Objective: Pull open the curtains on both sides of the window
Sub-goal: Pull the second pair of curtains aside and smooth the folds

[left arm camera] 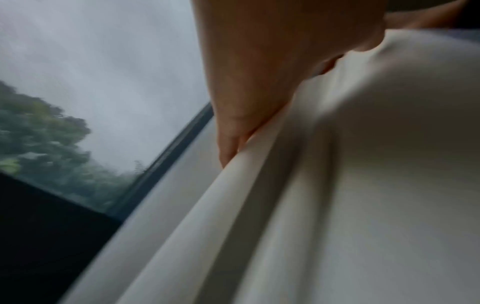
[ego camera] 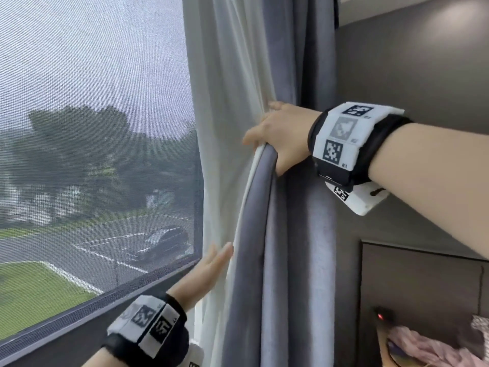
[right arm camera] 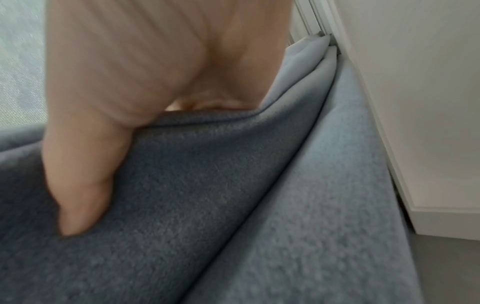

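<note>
Head view shows us the grey curtain (ego camera: 267, 234) and its white liner (ego camera: 225, 154) bunched at the right of the window (ego camera: 92, 154), close to the wall (ego camera: 423, 75). Our right hand (ego camera: 277, 133) grips the leading edge with fingers curled round it; our left hand (ego camera: 209, 263) presses flat and straight-fingered against the liner lower down. We judge the liner could slip from that flat palm and sag back over the mesh screen. Little room remains rightward before the wall, while the sill (ego camera: 105, 300) sits just beside our left wrist.
</note>
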{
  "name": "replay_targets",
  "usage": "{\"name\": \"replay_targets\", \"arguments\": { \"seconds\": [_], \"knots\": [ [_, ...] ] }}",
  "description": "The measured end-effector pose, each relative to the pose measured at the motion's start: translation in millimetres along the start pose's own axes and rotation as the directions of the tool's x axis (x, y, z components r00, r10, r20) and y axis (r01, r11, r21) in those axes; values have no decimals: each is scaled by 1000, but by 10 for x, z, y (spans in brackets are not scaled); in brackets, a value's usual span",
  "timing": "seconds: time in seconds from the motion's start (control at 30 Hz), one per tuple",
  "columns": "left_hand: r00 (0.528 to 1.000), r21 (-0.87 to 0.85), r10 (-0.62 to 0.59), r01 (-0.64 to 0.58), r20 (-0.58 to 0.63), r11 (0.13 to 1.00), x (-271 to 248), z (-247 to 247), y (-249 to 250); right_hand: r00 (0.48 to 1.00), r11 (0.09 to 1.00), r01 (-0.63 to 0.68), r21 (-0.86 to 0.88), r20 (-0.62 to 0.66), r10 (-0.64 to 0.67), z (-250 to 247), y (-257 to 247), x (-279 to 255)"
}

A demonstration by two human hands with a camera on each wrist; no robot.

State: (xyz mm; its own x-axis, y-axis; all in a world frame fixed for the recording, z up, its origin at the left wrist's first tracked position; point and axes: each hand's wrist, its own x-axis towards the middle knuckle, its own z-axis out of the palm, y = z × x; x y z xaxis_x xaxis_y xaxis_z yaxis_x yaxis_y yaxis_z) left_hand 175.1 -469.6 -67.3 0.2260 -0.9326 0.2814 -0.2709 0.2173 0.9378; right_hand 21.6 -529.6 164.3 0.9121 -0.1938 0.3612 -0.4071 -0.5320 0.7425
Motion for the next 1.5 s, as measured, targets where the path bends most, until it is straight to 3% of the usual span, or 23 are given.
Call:
{"name": "replay_targets", "arguments": {
  "seconds": [0.13, 0.27, 0.4, 0.47, 0.77, 0.83, 0.9, 1.03, 1.1, 1.2, 1.27, 1.33, 1.4, 1.5],
  "knots": [
    [994, 187, 96, -103, 42, 977, 163, 471, 148, 987, 991, 62, 118, -155, -43, 236, 177, -72],
    [965, 238, 208, -242, 161, 941, 316, 962, 332, 975, 976, 148, -161, -139, -171, 332, 317, -218],
    [928, 261, 327, -365, 180, 893, 557, 1365, 418, 969, 894, 233, -383, 8, -248, 413, 388, -320],
    [923, 267, 331, -375, 196, 888, 667, 1503, 437, 973, 894, 227, -386, 61, -221, 499, 490, -402],
    [933, 318, 284, -344, 221, 883, 1012, 1496, 365, 990, 952, 123, -281, -31, -137, 1028, 1180, -700],
    [956, 369, 267, -293, 122, 882, 1108, 1398, 312, 991, 954, 109, -279, -41, -125, 1170, 1294, -716],
    [964, 422, 260, -213, -57, 881, 1226, 1297, 290, 992, 961, 98, -259, -46, -114, 1296, 1394, -725],
    [916, 416, 234, -83, -325, 905, 1596, 1049, 197, 997, 976, 55, -210, -45, -66, 1537, 1592, -791],
    [864, 442, 229, -8, -449, 897, 1773, 956, 123, 997, 977, 38, -208, -51, -50, 1653, 1694, -830],
    [712, 487, 270, 115, -648, 866, 1971, 814, 17, 997, 979, 11, -205, -68, -25, 1804, 1844, -899],
    [626, 406, 237, 140, -743, 903, 2079, 710, -30, 998, 980, -8, -197, -67, -6, 1878, 1915, -941],
    [597, 335, 188, 144, -780, 931, 2206, 626, -84, 998, 981, -21, -194, -61, 10, 1940, 1972, -952],
    [650, 337, 164, 150, -742, 929, 2303, 609, -142, 998, 983, -18, -182, -61, 7, 2003, 1997, -929],
    [808, 349, 157, 64, -568, 935, 2398, 774, -263, 997, 986, -2, -168, -81, -12, 2103, 1987, -848]
  ]
}}
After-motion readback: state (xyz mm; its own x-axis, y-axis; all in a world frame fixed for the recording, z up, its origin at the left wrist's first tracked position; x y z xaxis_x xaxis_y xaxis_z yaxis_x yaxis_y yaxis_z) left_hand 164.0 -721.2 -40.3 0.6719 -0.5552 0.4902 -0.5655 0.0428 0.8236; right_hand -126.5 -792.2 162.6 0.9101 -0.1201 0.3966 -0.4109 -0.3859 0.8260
